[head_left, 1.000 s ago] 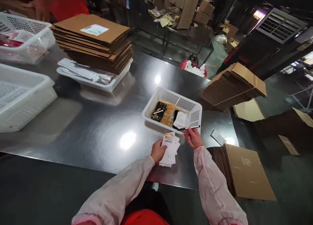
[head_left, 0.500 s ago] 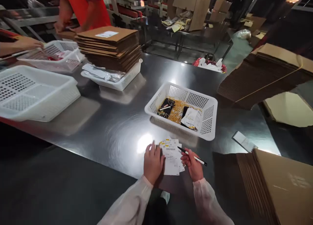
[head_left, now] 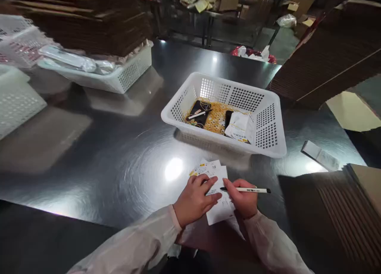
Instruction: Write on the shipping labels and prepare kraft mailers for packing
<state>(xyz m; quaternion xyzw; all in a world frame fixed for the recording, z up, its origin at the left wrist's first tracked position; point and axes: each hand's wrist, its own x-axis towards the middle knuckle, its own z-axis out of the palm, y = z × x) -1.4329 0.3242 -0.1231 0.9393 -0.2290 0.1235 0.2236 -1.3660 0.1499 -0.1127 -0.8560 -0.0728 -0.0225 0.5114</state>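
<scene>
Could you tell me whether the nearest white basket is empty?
Not empty: the basket holds yellow strands, black pouches, a white packet.

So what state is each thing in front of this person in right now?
Left hand, fingers spread flat on the label slips.
Right hand, closed around a pen.
Pen, held level over the slips.
Label slips, fanned flat on the table.
White basket, upright, partly filled.
Cardboard sheets, flattened, stacked.

white basket point(head_left: 269, 147) w/ grid holes, yellow shreds point(head_left: 216, 121), black pouches point(head_left: 199, 113). white pen point(head_left: 248, 190), black tip. white labels point(head_left: 218, 178), yellow stripe + barcode. silver desk point(head_left: 119, 155).
</scene>
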